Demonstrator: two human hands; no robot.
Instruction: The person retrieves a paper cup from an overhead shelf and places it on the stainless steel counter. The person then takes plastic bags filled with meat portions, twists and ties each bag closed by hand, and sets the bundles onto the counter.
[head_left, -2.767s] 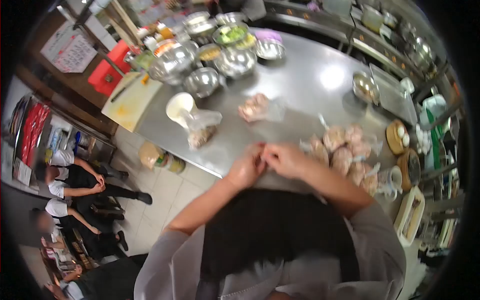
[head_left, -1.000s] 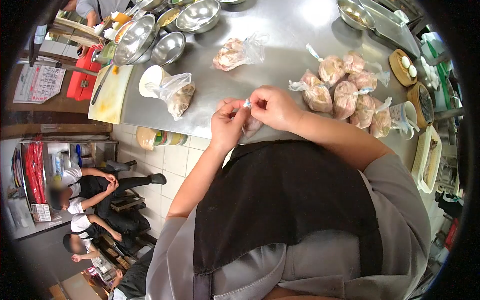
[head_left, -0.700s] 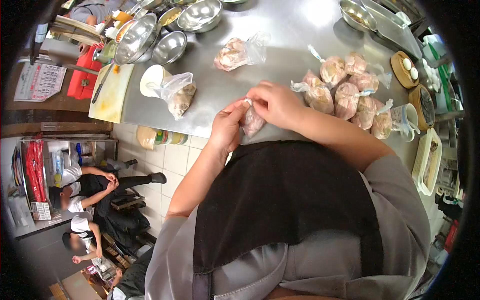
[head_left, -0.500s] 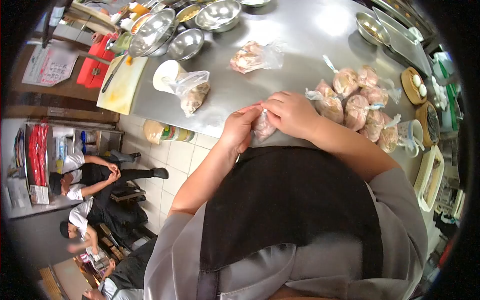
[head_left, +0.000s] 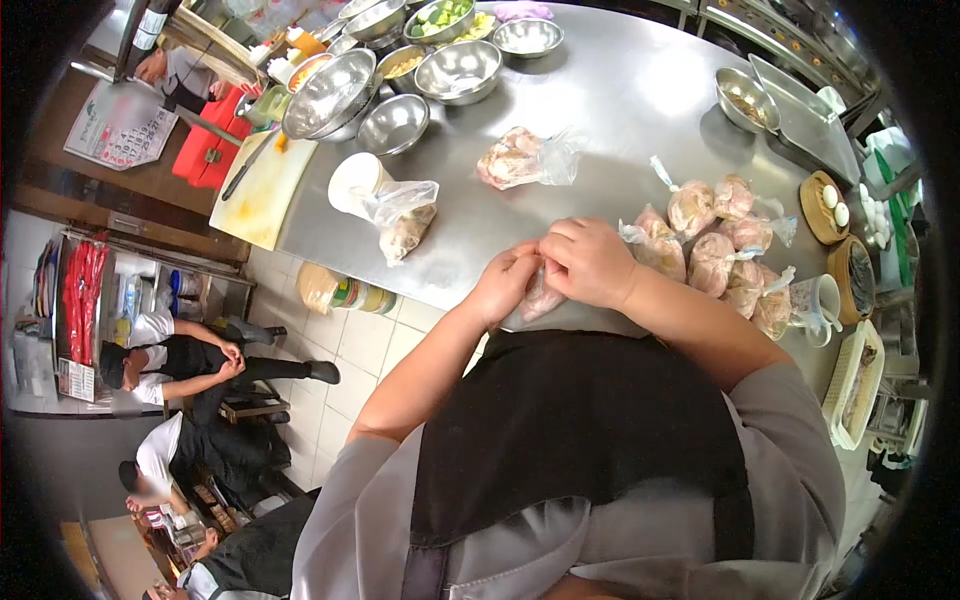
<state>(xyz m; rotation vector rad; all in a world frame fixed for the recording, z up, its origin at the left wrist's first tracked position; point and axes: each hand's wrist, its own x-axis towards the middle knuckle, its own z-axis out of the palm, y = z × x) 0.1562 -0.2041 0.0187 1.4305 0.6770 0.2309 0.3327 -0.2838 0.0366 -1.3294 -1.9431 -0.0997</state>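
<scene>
At the front edge of the steel table, my left hand (head_left: 507, 283) and my right hand (head_left: 588, 262) meet, both closed round the gathered top of a small clear bag (head_left: 541, 298) with pale pink contents. My fingers hide the bag's neck. To the right of my right hand lies a cluster of several tied bags of pinkish meat (head_left: 711, 262). Beyond my hands an untied-looking bag of meat (head_left: 514, 160) lies on its side. Further left, a bag with darker contents (head_left: 405, 232) lies against a white tub (head_left: 357, 184).
Steel bowls (head_left: 459, 72) stand at the back left, beside a cutting board (head_left: 262, 195) with a knife (head_left: 246, 168). On the right are a bowl (head_left: 747, 99), a steamer basket with eggs (head_left: 822, 207), a clear jug (head_left: 815, 298) and a white basket (head_left: 852, 385). Co-workers (head_left: 190, 362) sit at the left.
Compared with one second ago, my fingers have closed further over the small bag's neck, which was visible between them. The view has shifted, showing more of the table's far side.
</scene>
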